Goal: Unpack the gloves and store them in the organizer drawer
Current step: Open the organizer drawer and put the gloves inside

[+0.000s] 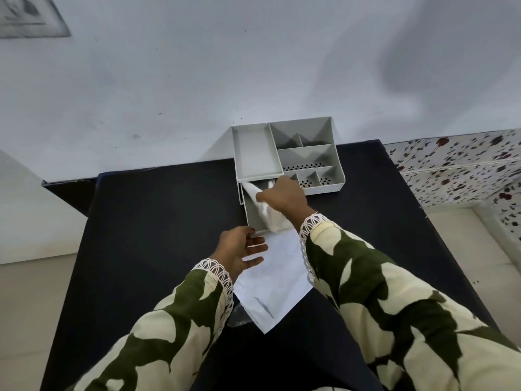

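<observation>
The right hand (282, 197) is closed around the white gloves (266, 211), pressing them down into the open drawer (251, 213) of the grey organizer (284, 156). The bundle is not fully inside: its near end bulges over the drawer's near right corner, and a far tip pokes up toward the organizer body. If the drawer is pushed shut like this, the fabric will probably catch between the drawer front and the housing and jam it. The cause would be the loose, springy bundle lifting again once the fingers let go, so it wants flattening first.

The left hand (242, 249) rests spread and unclenched at the drawer's near edge, fingertips touching its front, grasping nothing. It seems to steady the drawer; should it slip, the light organizer may slide toward the wall on the dark table (158, 221).

The white wrapper (273, 280) lies flat on the table just near of the drawer, partly under both wrists. It appears emptied, though I cannot tell for sure. A sleeve could drag it off.

The organizer's top tray on the left and its several small compartments on the right all look empty; some have perforated floors. Only the drawer holds anything, namely the gloves.
</observation>
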